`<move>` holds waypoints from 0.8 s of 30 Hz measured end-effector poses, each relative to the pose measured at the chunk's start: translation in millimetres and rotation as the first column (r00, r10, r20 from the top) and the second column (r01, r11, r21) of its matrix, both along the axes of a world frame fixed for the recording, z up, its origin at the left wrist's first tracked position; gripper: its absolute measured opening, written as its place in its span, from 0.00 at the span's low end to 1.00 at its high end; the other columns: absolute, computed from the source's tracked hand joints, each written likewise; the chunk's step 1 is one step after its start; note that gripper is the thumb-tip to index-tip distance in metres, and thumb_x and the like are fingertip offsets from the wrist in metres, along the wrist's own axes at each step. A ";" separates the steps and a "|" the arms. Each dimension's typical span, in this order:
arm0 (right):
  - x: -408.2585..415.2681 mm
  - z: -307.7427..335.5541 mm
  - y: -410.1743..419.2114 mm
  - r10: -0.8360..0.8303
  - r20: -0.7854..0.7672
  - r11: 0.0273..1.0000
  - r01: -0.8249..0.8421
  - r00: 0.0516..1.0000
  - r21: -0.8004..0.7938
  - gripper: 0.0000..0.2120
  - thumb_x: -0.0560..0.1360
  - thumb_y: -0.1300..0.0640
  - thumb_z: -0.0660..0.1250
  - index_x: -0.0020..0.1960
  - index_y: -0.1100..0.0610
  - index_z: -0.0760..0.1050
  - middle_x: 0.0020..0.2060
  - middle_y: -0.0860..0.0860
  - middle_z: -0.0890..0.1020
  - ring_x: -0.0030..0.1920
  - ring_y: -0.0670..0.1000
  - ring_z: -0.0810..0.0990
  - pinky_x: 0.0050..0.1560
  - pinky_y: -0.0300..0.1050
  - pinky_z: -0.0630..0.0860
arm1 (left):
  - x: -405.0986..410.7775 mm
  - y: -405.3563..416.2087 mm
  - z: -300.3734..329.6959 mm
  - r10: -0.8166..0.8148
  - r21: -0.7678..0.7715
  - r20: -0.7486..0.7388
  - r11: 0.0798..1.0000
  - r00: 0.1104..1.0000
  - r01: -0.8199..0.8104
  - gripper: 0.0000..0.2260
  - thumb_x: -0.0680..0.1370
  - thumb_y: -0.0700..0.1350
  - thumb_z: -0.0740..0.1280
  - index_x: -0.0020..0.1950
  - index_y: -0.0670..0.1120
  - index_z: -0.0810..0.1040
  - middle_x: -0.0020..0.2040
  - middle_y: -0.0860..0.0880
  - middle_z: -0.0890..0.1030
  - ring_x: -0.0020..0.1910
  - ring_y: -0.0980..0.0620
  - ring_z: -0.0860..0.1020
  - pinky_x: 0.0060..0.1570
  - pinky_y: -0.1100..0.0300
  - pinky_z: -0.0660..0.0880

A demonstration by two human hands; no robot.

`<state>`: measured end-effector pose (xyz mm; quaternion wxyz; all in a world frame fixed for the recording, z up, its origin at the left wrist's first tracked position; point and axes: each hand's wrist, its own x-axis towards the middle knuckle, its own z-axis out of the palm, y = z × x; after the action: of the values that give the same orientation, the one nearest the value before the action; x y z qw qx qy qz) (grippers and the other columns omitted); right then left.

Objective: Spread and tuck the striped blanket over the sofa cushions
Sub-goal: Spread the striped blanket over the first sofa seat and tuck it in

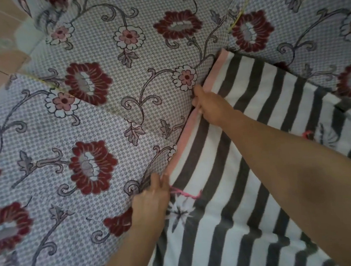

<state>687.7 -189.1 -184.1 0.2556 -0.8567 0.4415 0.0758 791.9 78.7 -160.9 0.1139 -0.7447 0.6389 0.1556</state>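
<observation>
Floral sofa cushions [97, 127] at nine o'clock; soft, light striped blanket [231, 223], both hands' fingers [197, 105] pinching its pink edge [192, 122], the best hold.

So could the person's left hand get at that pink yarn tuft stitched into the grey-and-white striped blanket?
Probably yes. The left hand rests at the blanket's pink edge, and the pink yarn tuft lies just beside its fingers on the grey-and-white striped blanket, with nothing covering it.
</observation>
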 end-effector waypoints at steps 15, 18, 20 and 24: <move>-34.2 -23.8 9.5 0.117 -0.398 0.967 -0.196 0.910 -0.165 0.25 0.76 0.43 0.57 0.72 0.48 0.62 0.71 0.50 0.62 0.71 0.55 0.58 0.69 0.62 0.52 | -49.1 -33.7 -36.9 0.231 0.280 -0.297 0.949 0.927 -0.147 0.37 0.79 0.59 0.53 0.76 0.40 0.37 0.78 0.43 0.42 0.74 0.41 0.56 0.71 0.49 0.59; -24.9 -16.9 -4.8 0.146 -0.392 0.967 -0.214 0.908 -0.136 0.20 0.77 0.44 0.56 0.67 0.46 0.69 0.69 0.50 0.67 0.68 0.56 0.61 0.68 0.60 0.52 | -47.8 -48.5 -41.8 0.290 0.325 -0.277 0.925 0.916 -0.194 0.42 0.77 0.60 0.57 0.76 0.37 0.37 0.77 0.40 0.49 0.70 0.41 0.65 0.66 0.50 0.66; -24.7 -6.6 -12.2 0.095 -0.261 0.955 -0.162 0.961 -0.249 0.16 0.77 0.51 0.56 0.62 0.49 0.75 0.62 0.52 0.74 0.63 0.57 0.68 0.66 0.56 0.58 | -51.3 -58.6 -35.2 0.277 0.311 -0.253 0.931 0.927 -0.193 0.40 0.77 0.57 0.58 0.76 0.36 0.41 0.75 0.39 0.54 0.68 0.41 0.66 0.64 0.50 0.67; -32.2 0.5 -35.2 -0.109 -0.157 0.918 0.039 0.982 -0.394 0.23 0.77 0.54 0.57 0.71 0.57 0.65 0.70 0.58 0.67 0.71 0.59 0.62 0.69 0.56 0.57 | -61.0 -93.6 -28.8 0.046 0.091 -0.325 0.996 0.945 -0.017 0.33 0.80 0.51 0.55 0.77 0.40 0.42 0.78 0.40 0.45 0.77 0.42 0.50 0.73 0.48 0.57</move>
<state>655.6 -224.2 -183.6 0.0430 -0.8629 0.5008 0.0521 730.9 -14.8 -189.6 0.0361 -0.7131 0.6296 0.3062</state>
